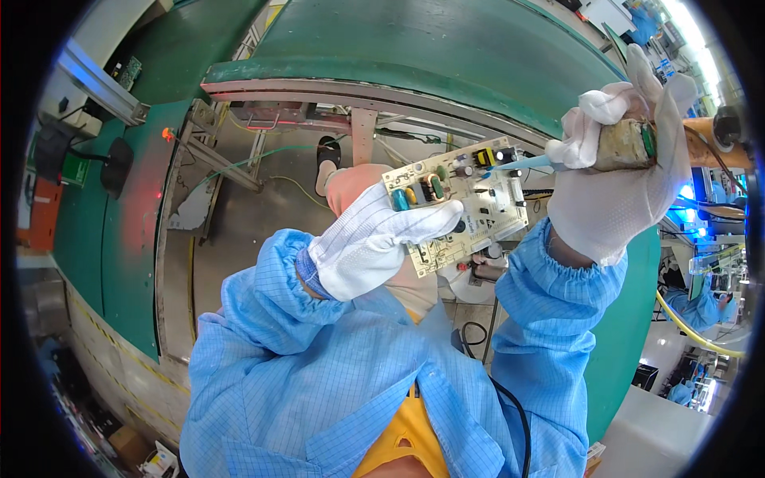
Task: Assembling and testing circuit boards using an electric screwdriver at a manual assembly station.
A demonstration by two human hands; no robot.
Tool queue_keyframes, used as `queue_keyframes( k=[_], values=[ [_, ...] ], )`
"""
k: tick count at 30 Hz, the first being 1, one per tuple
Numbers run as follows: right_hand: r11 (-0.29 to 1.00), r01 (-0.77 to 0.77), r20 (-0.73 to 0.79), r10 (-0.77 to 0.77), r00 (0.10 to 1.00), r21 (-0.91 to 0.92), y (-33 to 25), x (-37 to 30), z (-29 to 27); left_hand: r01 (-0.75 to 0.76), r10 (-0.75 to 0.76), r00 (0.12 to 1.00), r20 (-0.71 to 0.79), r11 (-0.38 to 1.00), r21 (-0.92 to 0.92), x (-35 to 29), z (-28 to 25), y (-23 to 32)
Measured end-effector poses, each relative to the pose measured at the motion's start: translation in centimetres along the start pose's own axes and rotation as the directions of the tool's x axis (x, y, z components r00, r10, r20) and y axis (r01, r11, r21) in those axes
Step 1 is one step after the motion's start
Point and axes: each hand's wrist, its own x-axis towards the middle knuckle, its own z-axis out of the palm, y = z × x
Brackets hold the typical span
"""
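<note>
My left hand (362,243), in a white glove, grips a cream circuit board (458,209) by its left part, with the thumb lying across its face. Capacitors, a yellow-and-black transformer and coils stand on the board. It is held up in front of my body, tilted. My right hand (617,175), also gloved in white, is closed round a handheld nozzle tool (624,147) with a worn tan, wrapped-looking body. Its narrow pale-blue tip (522,162) points left at the board's upper components. Whether the tip touches them, I cannot tell.
A green conveyor belt (414,40) with a metal rail (319,92) runs across the far side. Another green surface (131,231) lies at left, carrying a black device (118,167). At right are an orange-brown cylinder (712,142), a yellow hose (693,331) and blue lights.
</note>
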Motion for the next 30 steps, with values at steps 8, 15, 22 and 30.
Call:
queue_keyframes(
  k=[8,15,22,30],
  values=[
    [0.999,0.047,-0.033,-0.047,0.998,0.005,1.3,0.1,-0.8,0.071,-0.071,0.997,-0.001,0.995,-0.068,-0.4,-0.2,0.2],
    [0.912,-0.08,0.012,0.082,0.997,0.402,2.7,-0.1,-2.1,0.228,-0.24,0.971,0.017,0.894,-0.385,-0.4,1.6,2.2],
    [0.979,0.039,-0.133,-0.013,0.991,0.2,3.1,0.0,-1.7,0.171,-0.18,0.984,-0.005,0.943,-0.285,-0.5,1.6,1.8],
    [0.958,-0.007,0.014,0.003,1.0,0.286,1.6,-0.1,-2.6,0.307,-0.327,0.945,0.026,0.854,-0.419,0.0,0.7,2.3]
  ],
)
